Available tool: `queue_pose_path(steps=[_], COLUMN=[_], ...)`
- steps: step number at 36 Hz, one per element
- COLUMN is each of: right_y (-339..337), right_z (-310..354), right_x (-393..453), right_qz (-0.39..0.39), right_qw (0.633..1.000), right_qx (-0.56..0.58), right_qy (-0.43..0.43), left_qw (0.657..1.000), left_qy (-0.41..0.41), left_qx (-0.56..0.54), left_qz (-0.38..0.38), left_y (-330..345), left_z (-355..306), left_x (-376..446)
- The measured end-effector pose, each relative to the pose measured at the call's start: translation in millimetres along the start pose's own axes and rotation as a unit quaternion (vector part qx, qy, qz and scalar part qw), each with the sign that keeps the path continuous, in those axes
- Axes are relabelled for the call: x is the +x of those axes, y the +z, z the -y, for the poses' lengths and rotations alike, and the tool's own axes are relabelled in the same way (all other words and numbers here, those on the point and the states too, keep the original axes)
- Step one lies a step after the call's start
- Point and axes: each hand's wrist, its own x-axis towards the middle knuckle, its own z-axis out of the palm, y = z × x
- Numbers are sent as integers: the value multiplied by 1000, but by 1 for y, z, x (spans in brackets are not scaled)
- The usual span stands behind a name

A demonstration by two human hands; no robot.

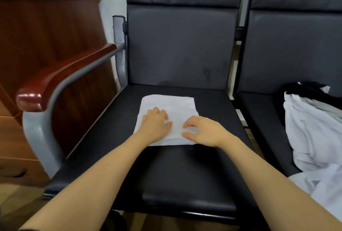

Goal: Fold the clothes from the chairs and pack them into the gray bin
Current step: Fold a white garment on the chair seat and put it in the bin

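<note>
A: Nearest items, please.
B: Two bare forearms reaching forward over the front edge of a black chair seat [185, 171]. No sleeves in view.

A: Left hand?
B: Left hand [154, 122], palm down on the folded white cloth [167, 106], fingers relaxed and lying flat against the fabric, near its left half.

A: Right hand?
B: Right hand [202, 131], at the cloth's near right corner. Fingers bent, fingertips touching the fabric; thumb along the near edge. Whether it actually nips the fabric, I cannot tell.

A: The cloth itself?
B: One piece, white, folded to a neat rectangle, lying flat at the middle of the seat, near edge showing stacked layers.

A: To the side?
B: On the neighbouring chair [296, 55] to the right, a loose pile of clothes [311, 134], mostly white, unfolded, with a black garment [303, 88] at its far end.

A: Left side?
B: Wooden armrest [61, 77] on a gray metal frame; beyond it a brown wooden cabinet [37, 27].

A: Farthest?
B: Black padded backrest [181, 45], upright, and a white wall behind.
</note>
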Motion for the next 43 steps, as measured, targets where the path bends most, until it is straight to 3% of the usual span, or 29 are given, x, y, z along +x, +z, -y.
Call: queue_pose_path(steps=[10,16,22,28,31,36,40,43], right_y=[3,1,0,-1,-1,-5,-3,2], right_z=[3,3,4,8,14,31,34,31], right_x=[-13,-22,-29,-25,-20,2,33,53], right_qz=[-44,-29,-72,-41,-42,-171,-153,-130], right_qw=[996,997,995,991,988,983,977,970], right_qx=[-60,-51,-47,-121,-148,-33,-4,-13], right_qy=[-52,-49,-55,-27,-4,64,150,208], left_qw=[987,987,990,984,986,997,996,986], left_qy=[102,130,121,140,129,73,2,-81], left_qx=[-53,-25,-50,8,3,11,72,131], left_qz=[111,87,42,110,103,24,-60,-62], left_y=[-27,-34,-36,-33,-35,-32,-26,-21], left_z=[4,11,9,8,6,7,7,11], left_x=[-34,-42,-44,-45,-43,-30,-11,2])
